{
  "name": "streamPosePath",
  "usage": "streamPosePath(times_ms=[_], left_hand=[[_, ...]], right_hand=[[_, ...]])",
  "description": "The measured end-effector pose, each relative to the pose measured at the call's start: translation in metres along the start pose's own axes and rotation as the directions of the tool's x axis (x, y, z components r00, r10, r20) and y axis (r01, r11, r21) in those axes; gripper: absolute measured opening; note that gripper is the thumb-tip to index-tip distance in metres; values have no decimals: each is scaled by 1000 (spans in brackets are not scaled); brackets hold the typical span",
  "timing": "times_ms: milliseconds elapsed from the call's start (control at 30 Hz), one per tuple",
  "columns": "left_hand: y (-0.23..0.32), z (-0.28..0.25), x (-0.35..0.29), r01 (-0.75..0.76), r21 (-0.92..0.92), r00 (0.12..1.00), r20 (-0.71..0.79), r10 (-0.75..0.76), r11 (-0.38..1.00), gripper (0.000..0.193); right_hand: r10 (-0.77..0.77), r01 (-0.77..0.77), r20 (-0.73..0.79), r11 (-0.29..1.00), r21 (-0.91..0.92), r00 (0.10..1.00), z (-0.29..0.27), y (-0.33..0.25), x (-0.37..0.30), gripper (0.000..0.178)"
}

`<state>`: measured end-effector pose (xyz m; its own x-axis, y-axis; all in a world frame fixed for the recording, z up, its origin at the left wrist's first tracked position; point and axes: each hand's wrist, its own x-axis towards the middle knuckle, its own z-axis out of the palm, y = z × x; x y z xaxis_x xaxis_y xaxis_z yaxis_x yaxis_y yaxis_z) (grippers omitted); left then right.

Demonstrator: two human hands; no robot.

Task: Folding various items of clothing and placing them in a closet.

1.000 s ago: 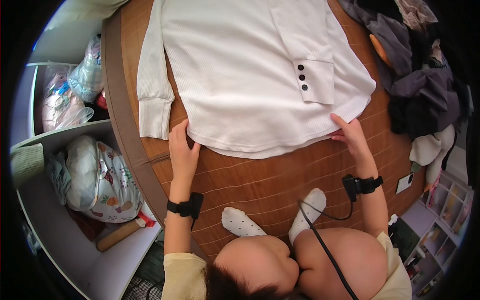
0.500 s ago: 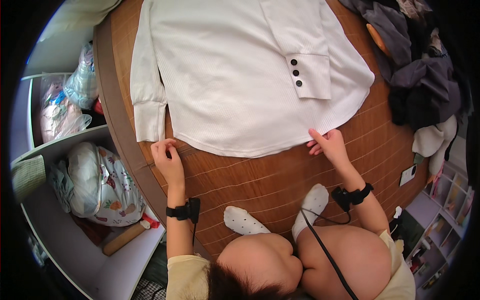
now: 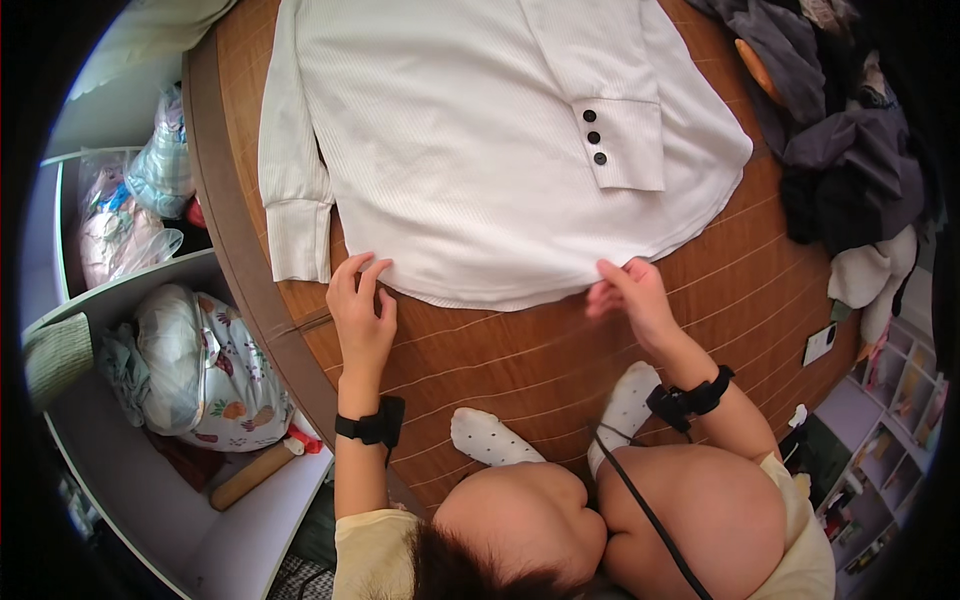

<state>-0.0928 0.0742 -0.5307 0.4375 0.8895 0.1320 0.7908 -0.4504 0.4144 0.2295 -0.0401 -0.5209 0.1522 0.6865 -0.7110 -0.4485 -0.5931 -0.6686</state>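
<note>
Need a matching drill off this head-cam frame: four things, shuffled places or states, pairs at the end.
Things
1. White ribbed shirt
2. Black buttons
3. Left hand
4. Phone

Places or states
A. In a row of three on a cuff
B. At the right, below the dark clothes
C. Laid out, one sleeve across its front
D. At the hem's left end

Pairs: 1-C, 2-A, 3-D, 4-B

This looks like a home, with heaped clothes point(image 3: 845, 170), a patterned bag point(image 3: 240, 385) in a storage compartment point(image 3: 245, 535).
</note>
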Motion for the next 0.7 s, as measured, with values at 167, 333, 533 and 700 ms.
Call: streamPosePath(times_ms=[167, 333, 533, 700], left_hand=[[-1, -6, 7, 8, 47, 999, 43, -10, 999, 38], [-15, -6, 9, -31, 33, 999, 10, 31, 999, 20], [-16, -8, 12, -54, -9, 998, -44, 53, 999, 12], [-24, -16, 7, -35, 38, 999, 21, 35, 999, 10]], right_hand=[[-46, 45, -15, 999, -22, 999, -13, -2, 8, 24], [34, -30, 23, 983, -180, 999, 2, 6, 5, 32], [107, -97, 60, 984, -150, 992, 7, 14, 4, 31], [60, -43, 74, 975, -218, 995, 2, 19, 0, 28]])
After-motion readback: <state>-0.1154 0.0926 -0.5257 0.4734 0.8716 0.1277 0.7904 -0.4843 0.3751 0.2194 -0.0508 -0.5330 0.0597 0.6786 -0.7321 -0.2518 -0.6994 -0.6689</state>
